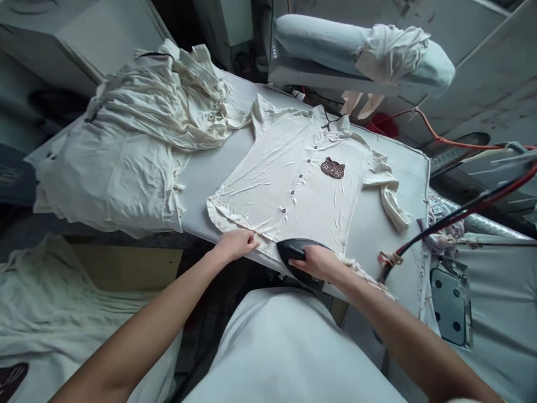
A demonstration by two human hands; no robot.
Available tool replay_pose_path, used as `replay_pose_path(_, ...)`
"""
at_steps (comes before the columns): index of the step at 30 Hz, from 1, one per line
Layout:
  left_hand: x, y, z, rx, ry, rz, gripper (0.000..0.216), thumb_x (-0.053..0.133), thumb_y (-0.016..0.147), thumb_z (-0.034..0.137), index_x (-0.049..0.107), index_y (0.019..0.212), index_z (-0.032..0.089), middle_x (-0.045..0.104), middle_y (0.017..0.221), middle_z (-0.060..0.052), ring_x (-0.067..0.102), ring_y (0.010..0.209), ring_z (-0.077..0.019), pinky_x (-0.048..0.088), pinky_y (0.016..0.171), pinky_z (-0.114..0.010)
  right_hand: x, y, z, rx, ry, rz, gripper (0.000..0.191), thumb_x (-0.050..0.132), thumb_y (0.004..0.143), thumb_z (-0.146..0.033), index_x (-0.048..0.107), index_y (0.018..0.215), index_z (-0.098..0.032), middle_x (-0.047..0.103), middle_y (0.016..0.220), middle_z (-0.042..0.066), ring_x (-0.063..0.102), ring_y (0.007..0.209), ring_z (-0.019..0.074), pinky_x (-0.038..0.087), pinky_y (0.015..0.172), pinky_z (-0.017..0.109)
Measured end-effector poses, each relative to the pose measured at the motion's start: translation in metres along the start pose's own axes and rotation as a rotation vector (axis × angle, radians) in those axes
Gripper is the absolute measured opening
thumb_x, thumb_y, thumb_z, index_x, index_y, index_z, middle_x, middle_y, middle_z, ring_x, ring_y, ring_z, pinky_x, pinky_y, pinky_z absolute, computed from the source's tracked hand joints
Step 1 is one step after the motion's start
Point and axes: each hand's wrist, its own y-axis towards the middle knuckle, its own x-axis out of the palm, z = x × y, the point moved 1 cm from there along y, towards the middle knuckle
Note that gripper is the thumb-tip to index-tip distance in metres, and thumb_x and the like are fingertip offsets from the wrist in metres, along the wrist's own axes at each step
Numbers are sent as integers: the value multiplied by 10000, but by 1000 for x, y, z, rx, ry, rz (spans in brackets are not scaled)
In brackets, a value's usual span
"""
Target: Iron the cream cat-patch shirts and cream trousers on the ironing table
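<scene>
A cream button-up shirt (pixel 268 168) lies spread over the padded ironing table (pixel 201 196), its collar at the far side and its hem towards me. Dark buttons run down its middle, and a brown cat-face patch (pixel 333 167) sits on the chest. My left hand (pixel 235 245) is closed on the shirt's hem at the near edge. Beside it, my right hand (pixel 318 262) grips the handle of a black iron (pixel 289 252), which rests on the hem. The iron's rear is partly hidden by that hand.
Crumpled cream garments (pixel 138 123) are heaped at the table's left end. A padded sleeve board (pixel 323 39) with cloth wrapped on it stands behind. Black and red cables (pixel 461 215) hang at the right. More cream cloth (pixel 84 319) lies at lower left.
</scene>
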Motion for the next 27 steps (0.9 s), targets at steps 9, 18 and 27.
replay_pose_path(9,25,11,-23,217,-186,513,132,593,932,299,694,956,218,704,990,-73,637,1006,-254,499,934,-381,-2,-62,99,369,158,8,497,498,919,-684,616,862,-205,692,761,55,637,680,200,380,578,283)
replay_pose_path(18,-28,23,-119,-386,-208,677,314,618,873,261,621,1178,185,656,1210,-141,626,1155,-279,492,972,-355,-27,35,-93,22,173,8,539,487,909,-717,641,883,-201,711,828,73,640,696,207,381,583,286)
replay_pose_path(27,-45,35,-156,-337,-373,564,192,539,929,308,700,920,203,735,1039,-62,677,937,-214,467,762,-296,-3,50,-121,108,168,-9,516,540,878,-709,662,888,-208,691,784,55,627,677,201,385,576,270)
